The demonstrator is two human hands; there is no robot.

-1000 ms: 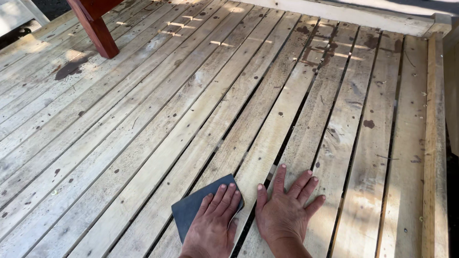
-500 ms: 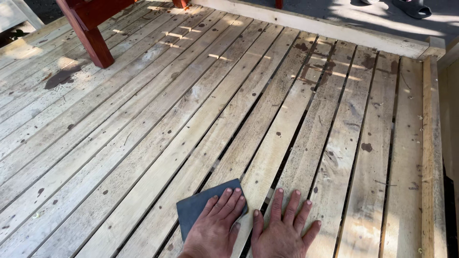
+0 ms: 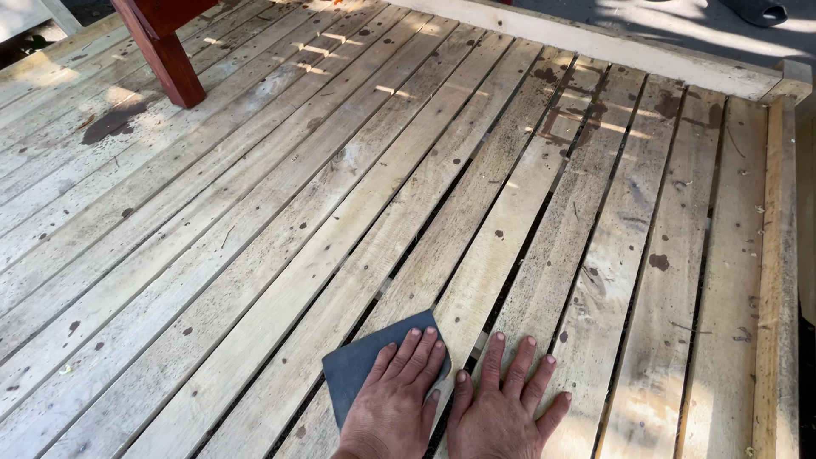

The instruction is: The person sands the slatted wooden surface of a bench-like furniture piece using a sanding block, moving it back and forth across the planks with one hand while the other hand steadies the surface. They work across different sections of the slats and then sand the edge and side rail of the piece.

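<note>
**Kid:** What is at the upper left of the frame?

**Helper:** A dark red wooden leg (image 3: 166, 59) standing on the wooden deck (image 3: 255, 221). Just to its left is a dark stain (image 3: 115, 121) on the boards.

**Kid:** And lower down, near the bottom middle?

**Helper:** A dark grey sanding sheet (image 3: 367, 367) lies flat on the boards. The left hand (image 3: 393, 406) presses on it with its fingers spread and flat. The grip is not curled round the sheet; the hand just pushes down on top.

**Kid:** What about the other hand?

**Helper:** The right hand (image 3: 501, 408) lies flat on the bare board just beside the left one. It is open too and holds nothing.

**Kid:** Which way does the sheet point?

**Helper:** It sits turned like a diamond. One corner points toward the upper right of the frame. Its long side looks to run from lower left up to that corner, but the hand hides part of it, so I am not sure.

**Kid:** What could go wrong?

**Helper:** I think the sheet could slip out, since only a flat palm pins it. There are dark gaps (image 3: 476, 327) between the boards, and a corner or a fingertip might catch there. The old wood looks rough, so the bare right hand could pick up a splinter.

**Kid:** And on the far right?

**Helper:** A pale edge board (image 3: 778, 280) runs down the side of the deck.
</note>
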